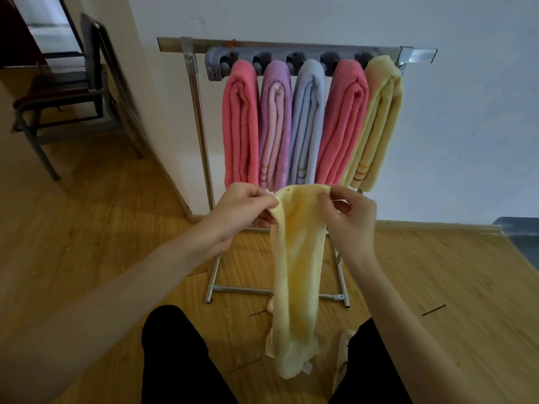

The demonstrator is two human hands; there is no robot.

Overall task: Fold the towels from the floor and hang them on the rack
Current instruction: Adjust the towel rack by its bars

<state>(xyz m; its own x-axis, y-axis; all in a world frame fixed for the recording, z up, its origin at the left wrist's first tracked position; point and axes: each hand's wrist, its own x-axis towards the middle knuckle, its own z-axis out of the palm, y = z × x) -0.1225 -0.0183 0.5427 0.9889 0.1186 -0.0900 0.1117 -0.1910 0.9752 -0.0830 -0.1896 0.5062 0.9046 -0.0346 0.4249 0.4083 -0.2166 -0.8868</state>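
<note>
Both hands up in front of the rack [198,91], and between them hangs a pale yellow towel [297,272]. The left hand [242,212] has its fingers curled in, pinching the towel's top left corner between thumb and fingertips. The right hand [351,218] does the same at the top right corner, thumb and forefinger nipped on the edge, the other fingers loosely bent behind. The top edge is stretched short between the two grips, and the rest of the cloth drops in a long narrow fall, bunched lengthwise, its lower end hanging between the person's black trouser legs [175,357] above the wooden floor [87,228]. A small white label shows near the bottom hem.

Behind it, the metal rack stands against the white wall [466,126], and five folded towels hang side by side from its grey clip bar [280,58]: a pink towel [240,123] at the left, then a purple towel [275,126], a light blue towel [307,123], a second pink towel [342,121], and a hung yellow towel [376,123] at the right end. Each touches its neighbour. Off to the left, a dark chair [67,91] sits near a doorway, and a light slipper [344,354] shows by the right leg
</note>
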